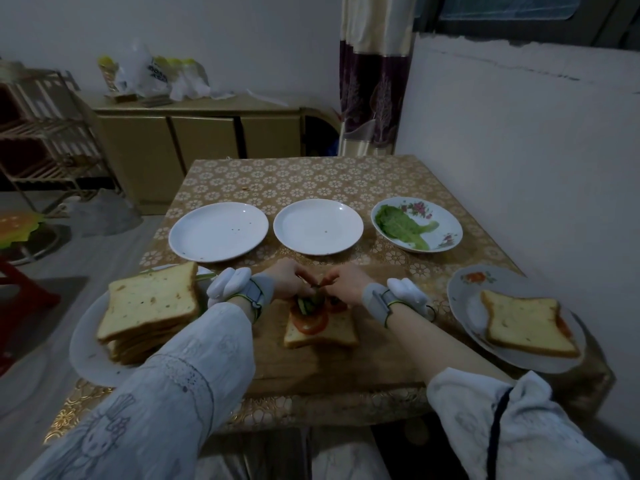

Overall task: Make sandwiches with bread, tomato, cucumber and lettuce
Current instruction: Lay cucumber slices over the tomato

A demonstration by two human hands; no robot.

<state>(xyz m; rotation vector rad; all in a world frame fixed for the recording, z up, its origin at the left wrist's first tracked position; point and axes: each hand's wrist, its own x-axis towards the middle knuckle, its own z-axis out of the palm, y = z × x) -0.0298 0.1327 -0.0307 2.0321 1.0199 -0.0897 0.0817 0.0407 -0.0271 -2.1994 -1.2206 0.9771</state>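
Note:
A bread slice (pixel 334 332) lies on the wooden board (pixel 346 362), topped with tomato slices (pixel 310 322) and cucumber slices (pixel 308 303). My left hand (pixel 287 280) and my right hand (pixel 346 282) meet just above its far edge, fingers pinched together on small pieces of tomato and cucumber. A stack of bread (pixel 150 310) sits on a plate (pixel 86 355) at the left. A finished sandwich (pixel 528 322) rests on a plate (pixel 467 299) at the right. Lettuce leaves (pixel 401 225) lie in a floral plate (pixel 446 216) at the back right.
Two white plates (pixel 218 230) (pixel 318 225) stand side by side behind the board. A white wall runs along the table's right side. A cabinet (pixel 194 133) and a rack (pixel 45 133) stand beyond the table to the left.

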